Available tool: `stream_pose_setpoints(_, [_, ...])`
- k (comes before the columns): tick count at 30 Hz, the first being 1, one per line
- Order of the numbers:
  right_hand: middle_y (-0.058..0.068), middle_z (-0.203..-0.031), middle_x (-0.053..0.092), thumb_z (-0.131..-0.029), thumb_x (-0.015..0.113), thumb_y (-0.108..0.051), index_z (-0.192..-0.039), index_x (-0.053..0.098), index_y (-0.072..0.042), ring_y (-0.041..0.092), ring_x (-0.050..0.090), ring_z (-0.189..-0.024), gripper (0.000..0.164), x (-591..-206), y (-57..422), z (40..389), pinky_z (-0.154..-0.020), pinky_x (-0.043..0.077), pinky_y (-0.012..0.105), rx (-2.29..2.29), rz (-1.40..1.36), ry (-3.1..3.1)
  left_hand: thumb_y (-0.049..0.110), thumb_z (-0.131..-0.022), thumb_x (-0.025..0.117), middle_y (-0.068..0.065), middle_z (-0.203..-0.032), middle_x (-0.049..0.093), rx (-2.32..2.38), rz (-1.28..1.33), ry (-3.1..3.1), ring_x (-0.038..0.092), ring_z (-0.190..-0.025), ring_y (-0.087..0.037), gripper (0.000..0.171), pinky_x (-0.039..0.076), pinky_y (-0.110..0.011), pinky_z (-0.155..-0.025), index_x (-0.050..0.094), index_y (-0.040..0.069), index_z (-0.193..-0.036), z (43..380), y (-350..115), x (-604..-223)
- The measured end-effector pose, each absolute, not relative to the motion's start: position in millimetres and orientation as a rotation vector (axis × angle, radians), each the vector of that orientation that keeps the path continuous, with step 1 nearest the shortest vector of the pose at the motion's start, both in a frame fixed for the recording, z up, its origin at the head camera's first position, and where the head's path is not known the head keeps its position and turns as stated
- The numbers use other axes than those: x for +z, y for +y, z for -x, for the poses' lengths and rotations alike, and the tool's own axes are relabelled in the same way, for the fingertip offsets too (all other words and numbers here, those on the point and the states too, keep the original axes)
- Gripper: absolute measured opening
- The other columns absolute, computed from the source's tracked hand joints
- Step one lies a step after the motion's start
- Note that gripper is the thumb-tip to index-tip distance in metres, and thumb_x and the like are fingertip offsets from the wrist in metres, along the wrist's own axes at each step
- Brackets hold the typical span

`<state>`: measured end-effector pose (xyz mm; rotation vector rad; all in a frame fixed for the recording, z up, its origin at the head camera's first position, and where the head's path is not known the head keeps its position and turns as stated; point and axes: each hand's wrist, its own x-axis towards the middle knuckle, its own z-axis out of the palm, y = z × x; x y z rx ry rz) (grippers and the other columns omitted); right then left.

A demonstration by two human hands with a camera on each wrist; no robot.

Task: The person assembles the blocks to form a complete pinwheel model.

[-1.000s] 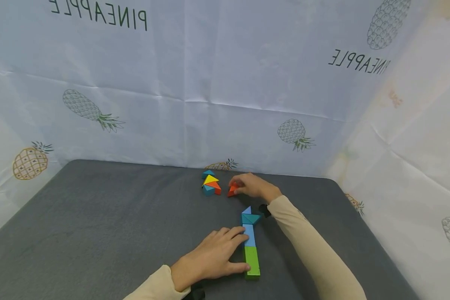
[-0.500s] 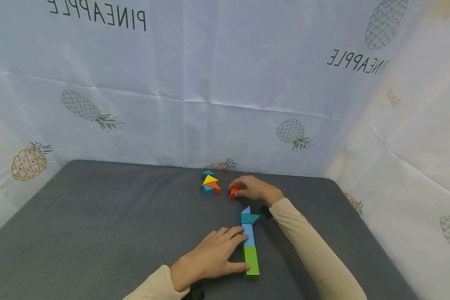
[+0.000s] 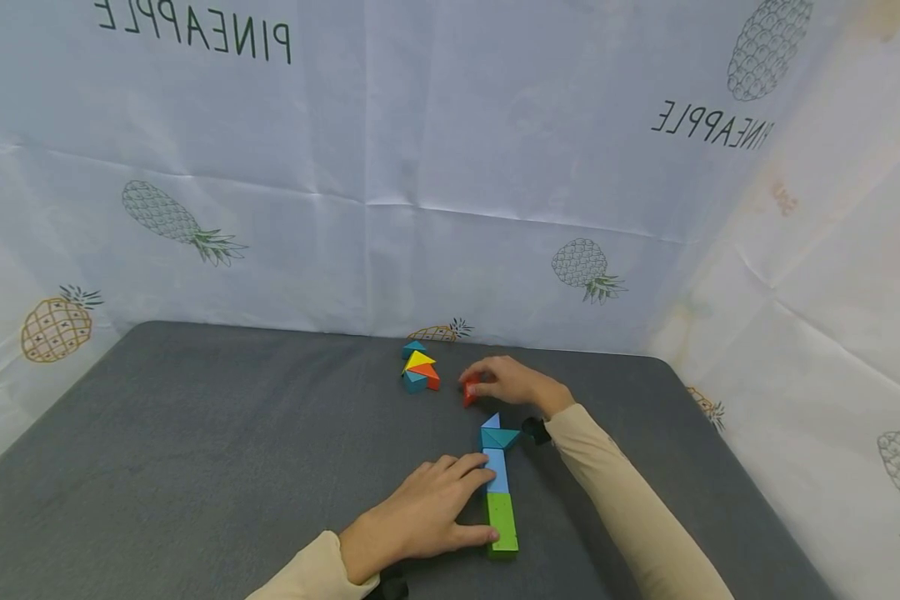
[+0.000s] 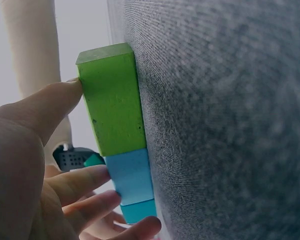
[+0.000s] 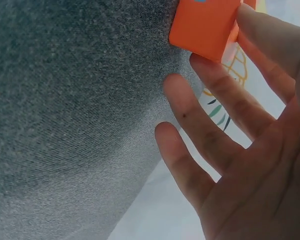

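A row of toy blocks runs away from the person: a green block (image 3: 503, 527), a light blue block (image 3: 498, 472), two teal triangular blocks (image 3: 501, 437) and a small light blue triangle (image 3: 492, 421) at the far end. Beside it, my left hand (image 3: 427, 517) has its fingers spread, thumb at the green block's side and fingertips along the light blue one. Beyond the far end, my right hand (image 3: 513, 382) pinches an orange-red block (image 5: 202, 30) between thumb and index finger, close over the table. Its other fingers extend loosely in the right wrist view.
Left of the right hand stands a small cluster: a yellow triangle (image 3: 420, 360), an orange block (image 3: 429, 375) and two blue blocks, one nearer (image 3: 415, 382), one farther (image 3: 414, 348). The dark grey table (image 3: 232, 450) ends against a pineapple-print cloth (image 3: 465, 150).
My right hand has drawn slightly nearer to the row, and the orange-red block has turned in its fingers. The left hand stays where it was.
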<state>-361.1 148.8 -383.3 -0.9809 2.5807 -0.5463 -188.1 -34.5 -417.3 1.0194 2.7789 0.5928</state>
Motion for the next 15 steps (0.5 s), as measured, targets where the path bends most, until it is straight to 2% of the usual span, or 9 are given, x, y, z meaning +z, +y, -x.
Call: stream_pose_setpoints(15, [0.011,-0.133,0.063,-0.101,0.058,-0.025,-0.131,0.064,-0.008,0.031,0.058,-0.12,0.035,-385,163,352,-0.1,0.048,0.05,-0.651,0.939,2.545,0.066,-0.091,0.056,0.003,-0.153,0.043,0.601,-1.015,2.781,0.05,-0.132,-0.021,0.069,0.048,-0.048,-0.101,0.05,0.024,-0.145,188,-34,-418])
